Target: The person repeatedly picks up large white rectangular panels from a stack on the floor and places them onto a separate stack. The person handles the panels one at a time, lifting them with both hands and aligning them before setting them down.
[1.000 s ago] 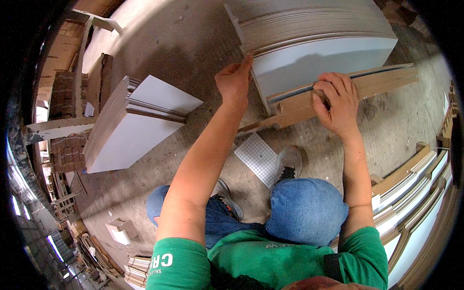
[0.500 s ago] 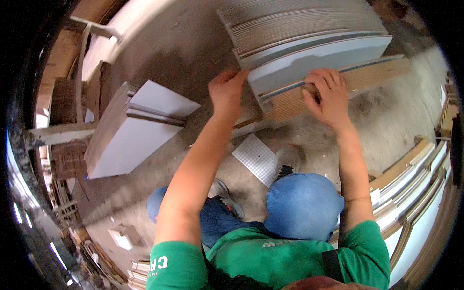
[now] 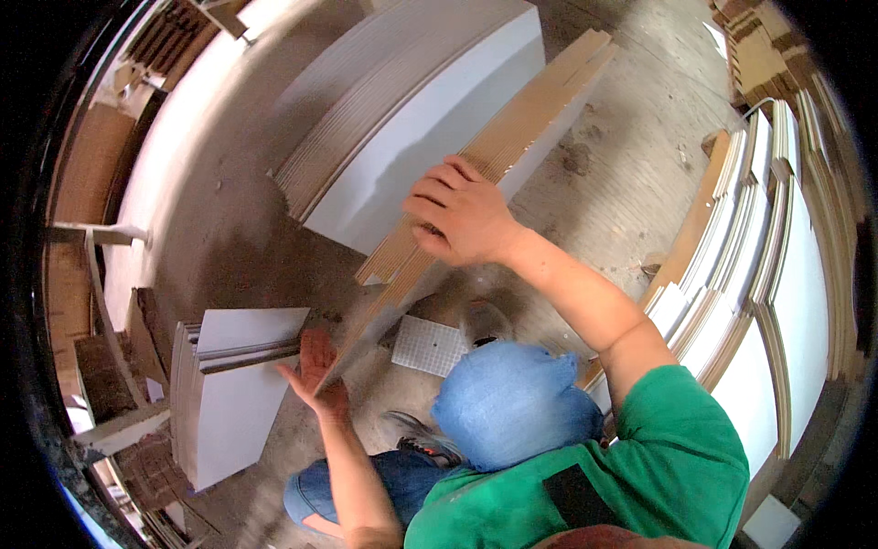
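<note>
A narrow stack of brown-edged boards (image 3: 513, 131) stands on edge, slanting from the far right toward me. Over its top edge curl the fingers of my right hand (image 3: 462, 212), gripping the boards. One or more of the boards stick out at the near end, past the rest. There my left hand (image 3: 320, 371) is open, its palm at the protruding end and its fingers and thumb spread. I cannot tell how firmly the palm touches. Just beyond lies a larger stack of white-faced boards (image 3: 457, 110), also on edge.
A smaller stack of white panels (image 3: 240, 412) leans at the left. White and brown boards (image 3: 800, 302) line the right side. A square patterned sheet (image 3: 428, 346) lies on the floor by my knee. A metal frame (image 3: 119, 430) stands at far left.
My view has turned. My right hand, earlier above the narrow stack, now grips its top edge. My left hand has come nearer and opened flat at the near end; some boards now protrude there.
</note>
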`<state>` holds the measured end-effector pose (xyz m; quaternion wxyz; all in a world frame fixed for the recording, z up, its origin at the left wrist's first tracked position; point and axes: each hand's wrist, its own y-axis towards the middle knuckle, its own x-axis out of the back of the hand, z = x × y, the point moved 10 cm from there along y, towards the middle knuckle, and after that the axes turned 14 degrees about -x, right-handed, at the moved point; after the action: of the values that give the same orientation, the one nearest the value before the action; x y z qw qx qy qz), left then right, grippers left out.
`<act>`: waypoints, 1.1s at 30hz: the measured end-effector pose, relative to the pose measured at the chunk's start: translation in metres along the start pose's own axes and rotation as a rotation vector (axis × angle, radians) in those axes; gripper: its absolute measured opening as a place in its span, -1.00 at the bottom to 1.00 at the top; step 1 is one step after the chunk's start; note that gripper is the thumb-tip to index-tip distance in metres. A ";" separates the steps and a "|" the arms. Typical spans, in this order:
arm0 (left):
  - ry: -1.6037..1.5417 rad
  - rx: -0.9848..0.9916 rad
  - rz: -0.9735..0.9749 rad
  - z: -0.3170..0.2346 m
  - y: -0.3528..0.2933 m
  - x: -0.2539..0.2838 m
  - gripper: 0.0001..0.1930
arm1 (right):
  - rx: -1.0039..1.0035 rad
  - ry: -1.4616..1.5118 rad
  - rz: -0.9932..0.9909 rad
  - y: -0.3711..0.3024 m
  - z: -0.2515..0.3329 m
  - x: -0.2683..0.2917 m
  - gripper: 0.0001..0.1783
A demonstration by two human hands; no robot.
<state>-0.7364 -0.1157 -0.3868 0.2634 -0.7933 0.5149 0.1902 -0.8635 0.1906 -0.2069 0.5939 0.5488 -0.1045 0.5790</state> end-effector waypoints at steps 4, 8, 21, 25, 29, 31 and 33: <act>-0.011 -0.047 0.018 -0.001 0.001 -0.052 -0.13 | 0.011 0.004 -0.011 -0.004 0.000 0.000 -0.79; 0.019 0.016 0.112 0.023 0.009 -0.133 -0.11 | -0.051 0.024 -0.044 0.009 -0.017 0.005 -0.85; 0.462 -0.474 0.379 0.037 -0.026 -0.169 -0.13 | -0.067 0.100 -0.182 0.002 -0.021 0.015 -0.76; 0.976 -0.604 0.394 0.066 -0.008 -0.120 -0.26 | -0.035 0.248 -0.108 0.000 -0.020 0.030 -0.77; 1.007 -0.257 0.351 0.092 0.019 -0.101 -0.35 | 0.070 0.469 -0.548 0.003 -0.072 0.095 -0.82; 0.973 -0.217 0.325 0.091 0.020 -0.096 -0.32 | -0.373 0.273 -0.664 -0.006 -0.183 0.121 -0.86; 0.962 -0.116 0.318 0.091 0.013 -0.110 -0.46 | -0.933 0.509 -0.713 -0.026 -0.303 0.140 -0.73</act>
<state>-0.7952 0.0146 -0.3983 -0.0801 -0.7162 0.6809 -0.1304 -0.9543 0.5121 -0.2285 0.9327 0.0791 -0.0119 0.3516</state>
